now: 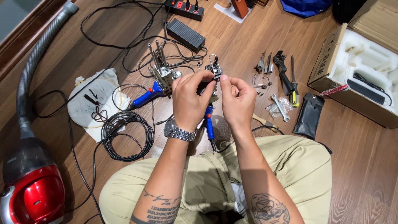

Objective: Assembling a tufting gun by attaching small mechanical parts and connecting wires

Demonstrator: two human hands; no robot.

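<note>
Sitting cross-legged on the wooden floor, the person wears beige trousers, and both forearms reach forward over the knees. The left hand, with a metal wristwatch on the wrist, is raised above the floor; its fingers are curled and pinch a small dark metal part with a wire loop on top. The right hand is just beside it, and its thumb and index finger are pressed together at the lower edge of the same part. So the part is held in the air between the 2 hands, in the middle of the view.

Under the hands a blue-handled tool lies on the floor. To the left there is a second blue-handled tool with a metal frame, a coil of black cable, and a white cloth. At the far left stands a red vacuum cleaner with a grey hose.

To the right lie a wrench, a screwdriver, and a black pouch. Further right is a cardboard box with white foam inside. At the far end lie a black power adapter and a power strip.
</note>
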